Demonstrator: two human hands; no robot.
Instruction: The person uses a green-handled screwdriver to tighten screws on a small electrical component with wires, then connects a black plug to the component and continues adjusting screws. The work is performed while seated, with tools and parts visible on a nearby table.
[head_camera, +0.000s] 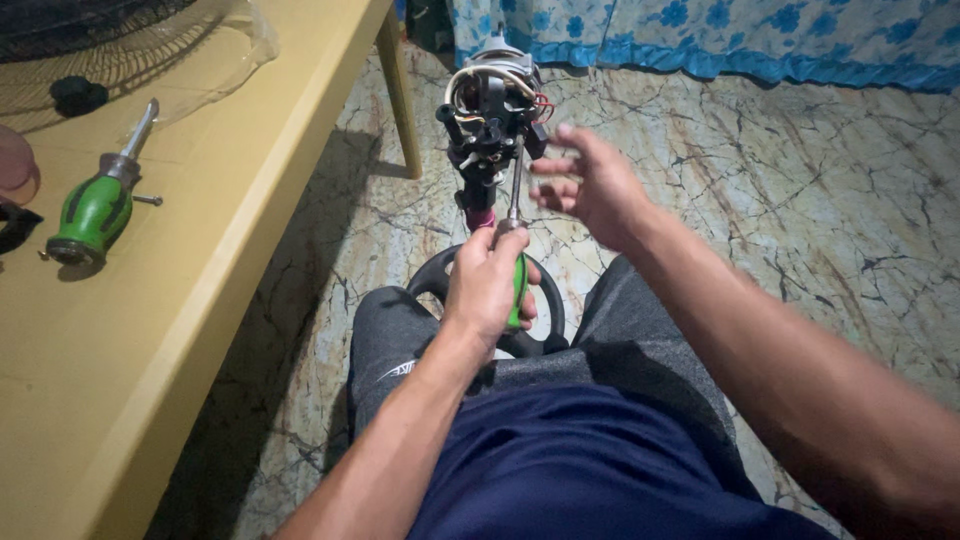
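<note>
While you sit over the marbled stone floor (800, 180), a second green-handled screwdriver (98, 205) lies on the yellow wooden table (150, 350) at your left, beside a small loose screw (148, 200), with a round black knob (78, 94) and a black wire fan grille (90, 30) farther back. A blue flowered cloth (720, 35) hangs along the far edge of the floor. Between your knees stands the stripped black fan motor head with exposed wires (492, 110), rising from its round black base (440, 275). Your left hand (485, 285) is closed around a green-handled screwdriver with a steel shaft (516, 190), tip up against the motor head. Your right hand (590, 185) hovers just beside the motor head, fingers loosely curled, holding nothing that can be made out.
</note>
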